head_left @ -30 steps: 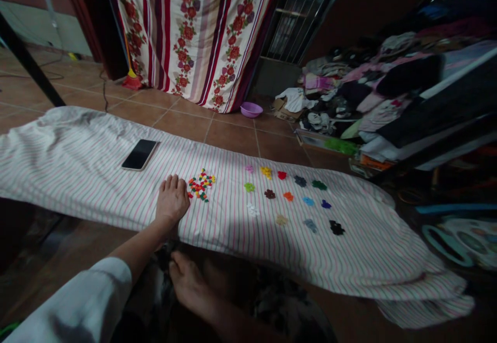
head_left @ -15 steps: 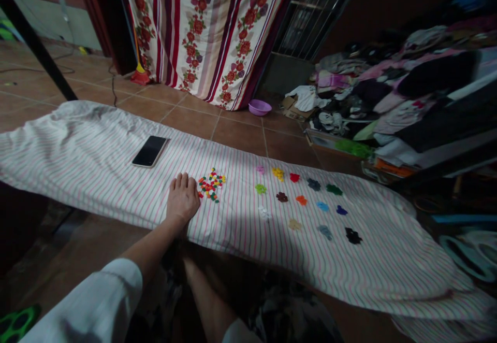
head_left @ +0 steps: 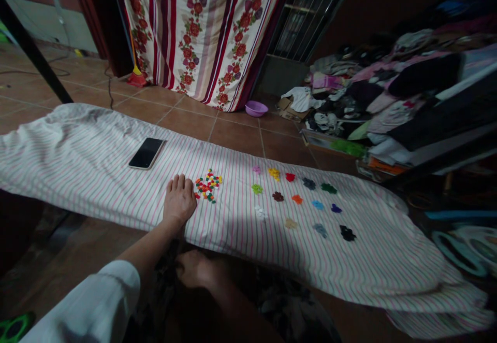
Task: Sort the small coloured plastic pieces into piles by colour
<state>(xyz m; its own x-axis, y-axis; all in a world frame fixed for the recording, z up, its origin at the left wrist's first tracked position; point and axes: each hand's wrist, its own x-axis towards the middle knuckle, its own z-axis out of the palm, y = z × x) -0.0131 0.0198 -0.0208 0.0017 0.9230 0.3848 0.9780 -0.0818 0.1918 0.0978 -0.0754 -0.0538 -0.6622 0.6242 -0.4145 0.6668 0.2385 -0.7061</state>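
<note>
A black slab-shaped smartphone (head_left: 146, 153) is lying face up on the far edge of the striped cloth. A small lilac plastic bowl (head_left: 256, 108) is sitting on the terracotta floor tiles (head_left: 236, 136), just before a hanging floral striped curtain (head_left: 202, 32). A heap of mixed clothes (head_left: 388, 89) is piling up at the right.

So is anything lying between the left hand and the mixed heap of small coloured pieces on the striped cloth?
Nothing visible: the left hand rests flat on the striped cloth, its fingertips right beside the mixed heap of small coloured pieces.
</note>
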